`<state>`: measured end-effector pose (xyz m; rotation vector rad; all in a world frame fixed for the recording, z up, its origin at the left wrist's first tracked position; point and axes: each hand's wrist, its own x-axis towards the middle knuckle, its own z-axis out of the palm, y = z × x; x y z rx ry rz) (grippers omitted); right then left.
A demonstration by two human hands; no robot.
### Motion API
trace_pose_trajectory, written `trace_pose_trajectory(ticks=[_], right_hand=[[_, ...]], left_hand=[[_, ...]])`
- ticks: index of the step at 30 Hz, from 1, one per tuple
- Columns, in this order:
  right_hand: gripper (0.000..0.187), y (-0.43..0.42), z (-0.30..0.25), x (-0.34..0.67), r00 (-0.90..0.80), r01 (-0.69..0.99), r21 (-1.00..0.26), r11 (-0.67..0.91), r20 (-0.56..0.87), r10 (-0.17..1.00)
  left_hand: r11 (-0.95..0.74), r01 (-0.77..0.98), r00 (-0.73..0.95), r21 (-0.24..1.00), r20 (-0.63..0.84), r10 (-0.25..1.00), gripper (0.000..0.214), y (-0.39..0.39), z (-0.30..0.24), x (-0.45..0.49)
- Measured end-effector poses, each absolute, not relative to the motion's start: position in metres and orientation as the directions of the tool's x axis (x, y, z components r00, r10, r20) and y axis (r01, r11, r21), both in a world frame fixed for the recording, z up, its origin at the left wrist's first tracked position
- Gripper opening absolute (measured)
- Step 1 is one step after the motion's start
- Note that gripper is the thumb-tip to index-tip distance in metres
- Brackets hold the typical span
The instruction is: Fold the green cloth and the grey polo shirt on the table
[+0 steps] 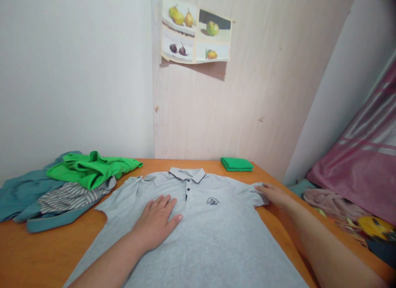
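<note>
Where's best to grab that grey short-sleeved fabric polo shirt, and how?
Probably pinch both shoulders of the grey short-sleeved fabric polo shirt, coming from above: it lies flat, front up, sleeves spread, collar at the far end.

The light is bright and soft. A shadow [213, 69] sits under the fruit poster [196, 32], top middle. Things near the right edge look blurry, and the upper right corner is dark.

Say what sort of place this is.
Likely a room in a home: a grey polo shirt lies spread on an orange table near heaped clothes, and a sheet of fruit pictures is up on the wall.
</note>
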<state>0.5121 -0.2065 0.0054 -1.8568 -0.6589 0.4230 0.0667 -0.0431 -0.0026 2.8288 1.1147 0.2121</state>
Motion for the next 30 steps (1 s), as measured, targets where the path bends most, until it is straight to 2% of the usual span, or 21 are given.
trace_pose_trajectory(ticks=[8, 13, 16, 20, 23, 25, 27, 30], right_hand=[[0.057, -0.193, 0.012, 0.501, 0.810, 0.390, -0.813, -0.432, 0.079, 0.582], [0.076, -0.207, 0.020, 0.512, 0.857, 0.476, -0.599, -0.643, 0.152, 0.493], [0.073, -0.212, 0.024, 0.514, 0.828, 0.557, -0.464, -0.689, 0.237, 0.509], [0.062, -0.199, 0.022, 0.497, 0.701, 0.711, -0.334, -0.619, 0.265, 0.663], [0.052, -0.185, 0.014, 0.480, 0.586, 0.804, -0.261, -0.534, 0.198, 0.785], [0.046, -0.179, 0.008, 0.472, 0.547, 0.829, -0.217, -0.516, 0.121, 0.828], [0.041, -0.173, 0.006, 0.468, 0.563, 0.820, -0.166, -0.548, 0.060, 0.824], [0.038, -0.160, 0.009, 0.463, 0.601, 0.797, -0.110, -0.594, 0.041, 0.799]], left_hand=[[-0.735, 0.661, 0.727, 0.150, 0.115, 0.677, 0.074, -0.041, -0.005, 0.067], [-0.737, 0.656, 0.728, 0.164, 0.120, 0.675, 0.073, -0.040, -0.006, 0.066], [-0.735, 0.658, 0.725, 0.166, 0.124, 0.677, 0.073, -0.041, -0.005, 0.067], [-0.735, 0.656, 0.727, 0.171, 0.119, 0.677, 0.073, -0.042, -0.004, 0.067], [-0.731, 0.659, 0.725, 0.177, 0.112, 0.680, 0.073, -0.043, -0.003, 0.067], [-0.731, 0.657, 0.724, 0.185, 0.114, 0.680, 0.072, -0.043, -0.003, 0.067], [-0.730, 0.657, 0.723, 0.189, 0.115, 0.681, 0.072, -0.044, -0.003, 0.067], [-0.729, 0.659, 0.722, 0.186, 0.114, 0.682, 0.072, -0.045, -0.004, 0.067]])
